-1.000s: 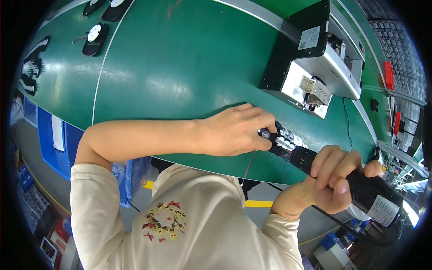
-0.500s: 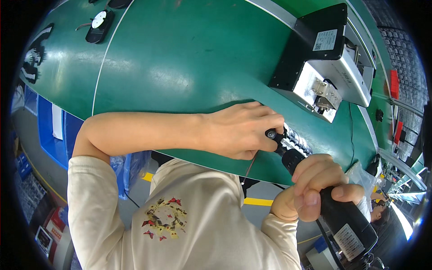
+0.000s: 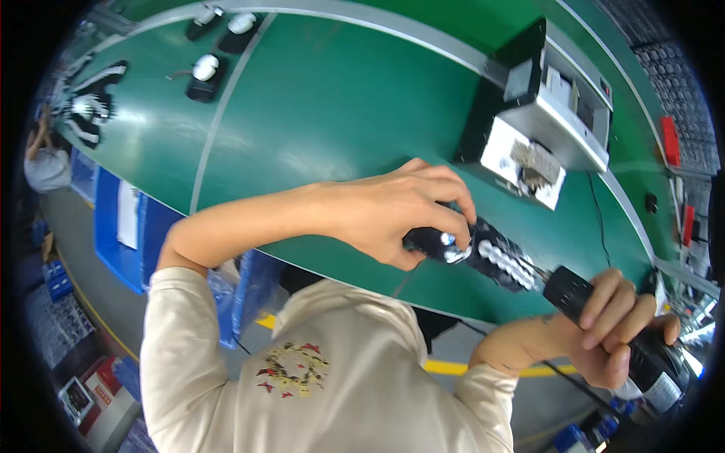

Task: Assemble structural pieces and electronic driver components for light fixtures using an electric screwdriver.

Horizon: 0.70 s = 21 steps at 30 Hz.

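Note:
My left hand (image 3: 411, 211) is closed around one end of a dark, elongated part (image 3: 498, 260) with a row of whitish, tooth-like bumps along it. It holds the part low over the green table (image 3: 317, 121), fingers curled over its left end. My right hand (image 3: 612, 328) grips a black electric screwdriver (image 3: 570, 293) whose thin bit points left, toward the part's right end. Blur hides whether the bit touches the part. A screw feeder (image 3: 521, 151), a white and black metal box, stands just beyond the part.
Several black pieces with white discs (image 3: 204, 72) lie at the far left, near a black-and-white heap (image 3: 94, 106). A blue bin (image 3: 117, 226) stands beside the table's left edge. A cable (image 3: 600, 219) runs down from the feeder. Another person (image 3: 47, 162) is at the far left.
My right hand and the screwdriver have moved right, drawing back from the part. The part in my left hand has turned, and more of its dark end shows. The whole view has shifted.

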{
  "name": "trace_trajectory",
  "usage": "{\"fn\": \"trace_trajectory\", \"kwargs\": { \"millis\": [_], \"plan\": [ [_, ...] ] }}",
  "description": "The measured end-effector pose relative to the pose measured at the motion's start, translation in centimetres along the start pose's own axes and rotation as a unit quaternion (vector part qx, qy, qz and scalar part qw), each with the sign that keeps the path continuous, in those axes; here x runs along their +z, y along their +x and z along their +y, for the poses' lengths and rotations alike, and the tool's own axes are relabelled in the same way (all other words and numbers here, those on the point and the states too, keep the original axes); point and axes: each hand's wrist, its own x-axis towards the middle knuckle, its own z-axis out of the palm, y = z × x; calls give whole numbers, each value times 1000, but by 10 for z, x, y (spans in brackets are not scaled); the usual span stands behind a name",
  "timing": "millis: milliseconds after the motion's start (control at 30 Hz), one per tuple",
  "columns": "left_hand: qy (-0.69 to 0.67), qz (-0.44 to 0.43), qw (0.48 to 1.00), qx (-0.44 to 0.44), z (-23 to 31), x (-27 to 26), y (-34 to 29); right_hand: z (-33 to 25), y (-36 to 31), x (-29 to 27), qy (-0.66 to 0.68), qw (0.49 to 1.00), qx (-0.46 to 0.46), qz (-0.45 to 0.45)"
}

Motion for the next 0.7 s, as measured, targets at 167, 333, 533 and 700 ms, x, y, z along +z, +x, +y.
{"fn": "trace_trajectory", "kwargs": {
  "millis": [167, 333, 533, 700],
  "plan": [
    [155, 11, 985, -77, -27, -72, -3, 5, -5, -13, -58, 998, 2, 15],
    [339, 361, 865, -88, -81, -152, 0, 12, -9, -7, -132, 989, -51, 40],
    [451, 372, 627, -515, -139, -305, -54, 11, -7, -16, -118, 993, -14, 17],
    [410, 231, 594, -652, -146, -320, -48, 12, -9, -16, -122, 992, 0, 36]
  ]
}}
